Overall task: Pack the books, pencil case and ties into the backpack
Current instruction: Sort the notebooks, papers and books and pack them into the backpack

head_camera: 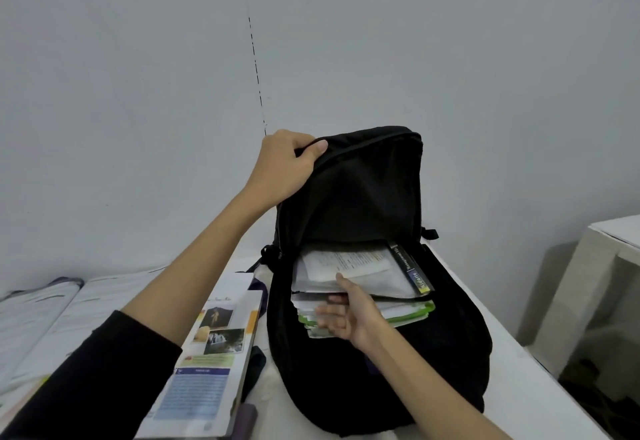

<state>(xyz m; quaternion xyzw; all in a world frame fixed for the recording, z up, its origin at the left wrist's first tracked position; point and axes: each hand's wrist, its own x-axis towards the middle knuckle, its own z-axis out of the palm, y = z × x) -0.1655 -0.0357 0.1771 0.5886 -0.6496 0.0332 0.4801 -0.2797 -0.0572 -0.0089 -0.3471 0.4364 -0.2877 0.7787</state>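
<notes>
Backpack point(381, 353) open, flap gripped by left hand point(284, 166) | books point(360, 287) inside — right hand point(349, 311) pinching them | 1 book point(211, 346) left near table's point(540, 387) left edge | pencil case, ties — unseen

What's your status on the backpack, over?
Left grip holds the backpack flap up. Right grip pinches the books stacked inside the backpack. One open book left on the table. Nothing blocking the opening.
</notes>
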